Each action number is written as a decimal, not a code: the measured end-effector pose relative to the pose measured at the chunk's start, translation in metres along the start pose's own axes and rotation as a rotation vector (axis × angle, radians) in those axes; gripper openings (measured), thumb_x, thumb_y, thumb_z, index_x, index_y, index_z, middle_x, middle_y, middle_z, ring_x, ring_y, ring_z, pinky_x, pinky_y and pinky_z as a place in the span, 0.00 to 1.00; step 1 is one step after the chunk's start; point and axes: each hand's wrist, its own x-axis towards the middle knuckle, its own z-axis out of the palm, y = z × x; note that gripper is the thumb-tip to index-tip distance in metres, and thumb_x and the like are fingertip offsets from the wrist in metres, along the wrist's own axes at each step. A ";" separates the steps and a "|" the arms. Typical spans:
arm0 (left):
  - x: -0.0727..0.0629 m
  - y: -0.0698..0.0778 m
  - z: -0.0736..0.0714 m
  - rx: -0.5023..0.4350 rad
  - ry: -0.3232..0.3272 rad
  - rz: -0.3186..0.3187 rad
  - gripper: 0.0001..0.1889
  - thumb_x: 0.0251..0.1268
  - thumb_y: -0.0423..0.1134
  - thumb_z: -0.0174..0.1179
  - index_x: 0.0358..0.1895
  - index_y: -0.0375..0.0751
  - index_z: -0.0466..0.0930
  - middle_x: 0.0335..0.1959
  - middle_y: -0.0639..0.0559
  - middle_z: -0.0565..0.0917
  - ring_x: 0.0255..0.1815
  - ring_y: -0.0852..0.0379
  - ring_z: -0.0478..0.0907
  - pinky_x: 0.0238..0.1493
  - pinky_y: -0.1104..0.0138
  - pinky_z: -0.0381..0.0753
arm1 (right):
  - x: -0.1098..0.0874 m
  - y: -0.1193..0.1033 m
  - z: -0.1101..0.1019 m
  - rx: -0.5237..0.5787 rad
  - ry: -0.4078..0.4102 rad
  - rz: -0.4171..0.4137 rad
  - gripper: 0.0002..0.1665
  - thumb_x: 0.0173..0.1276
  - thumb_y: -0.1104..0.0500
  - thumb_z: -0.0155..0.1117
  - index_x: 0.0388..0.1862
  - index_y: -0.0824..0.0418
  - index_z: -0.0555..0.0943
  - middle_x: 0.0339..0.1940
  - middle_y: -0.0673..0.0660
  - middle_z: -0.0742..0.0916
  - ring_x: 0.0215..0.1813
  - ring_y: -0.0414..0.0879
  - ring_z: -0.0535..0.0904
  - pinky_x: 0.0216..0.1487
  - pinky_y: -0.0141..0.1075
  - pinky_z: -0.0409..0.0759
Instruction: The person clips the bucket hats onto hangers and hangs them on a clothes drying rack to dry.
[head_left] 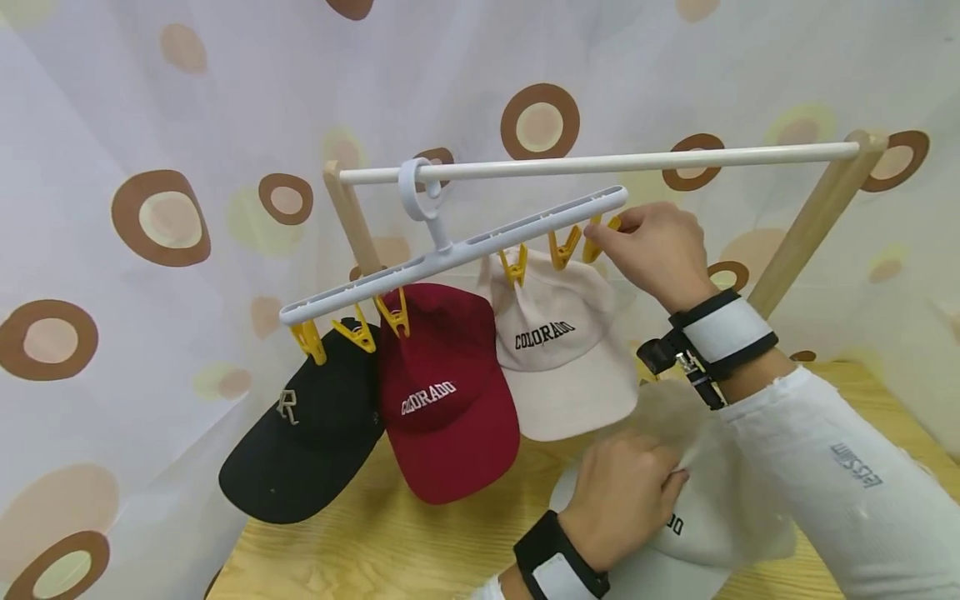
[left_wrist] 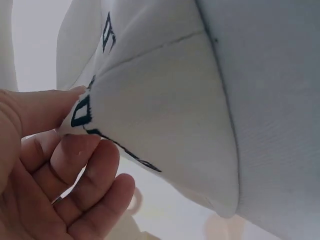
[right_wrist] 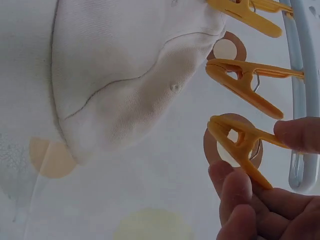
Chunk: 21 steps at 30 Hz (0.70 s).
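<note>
My left hand pinches the front of an off-white cap between thumb and fingers, bunching the cloth at its dark lettering. The cap is low at the right, partly behind my right forearm. My right hand pinches the outermost yellow clip at the raised right end of a white hanger, thumb on one handle and fingers on the other. Nothing hangs from that clip. From other clips hang a black cap, a dark red cap and a pale Colorado cap.
The tilted hanger hooks over a white rod held by wooden posts. Another yellow clip sits just left of the pinched one. Below is a wooden table; behind hangs a patterned curtain.
</note>
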 end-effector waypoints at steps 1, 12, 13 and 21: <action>0.003 0.000 0.000 0.049 0.009 0.042 0.15 0.59 0.51 0.67 0.17 0.59 0.76 0.17 0.69 0.77 0.25 0.68 0.75 0.24 0.77 0.65 | -0.001 0.000 -0.001 0.005 0.009 0.004 0.27 0.65 0.42 0.60 0.17 0.61 0.81 0.09 0.48 0.72 0.18 0.46 0.68 0.20 0.37 0.60; 0.028 0.007 -0.005 0.190 0.121 0.212 0.09 0.57 0.41 0.62 0.21 0.60 0.82 0.23 0.67 0.83 0.32 0.63 0.73 0.38 0.71 0.70 | 0.001 0.000 -0.009 0.093 -0.004 0.074 0.32 0.68 0.42 0.60 0.56 0.68 0.77 0.41 0.68 0.90 0.19 0.31 0.77 0.26 0.34 0.71; 0.031 0.006 -0.005 0.191 0.120 0.211 0.09 0.58 0.40 0.61 0.22 0.60 0.83 0.24 0.66 0.83 0.33 0.63 0.73 0.40 0.71 0.70 | 0.001 0.000 -0.010 0.095 -0.015 0.071 0.32 0.68 0.43 0.60 0.58 0.68 0.77 0.42 0.69 0.89 0.19 0.31 0.78 0.25 0.33 0.71; 0.043 -0.007 0.000 0.236 0.001 0.133 0.06 0.58 0.39 0.64 0.26 0.56 0.85 0.25 0.65 0.84 0.33 0.65 0.77 0.43 0.73 0.73 | -0.004 0.001 -0.016 0.048 -0.037 0.026 0.27 0.68 0.45 0.61 0.46 0.69 0.82 0.32 0.66 0.88 0.20 0.39 0.79 0.21 0.35 0.71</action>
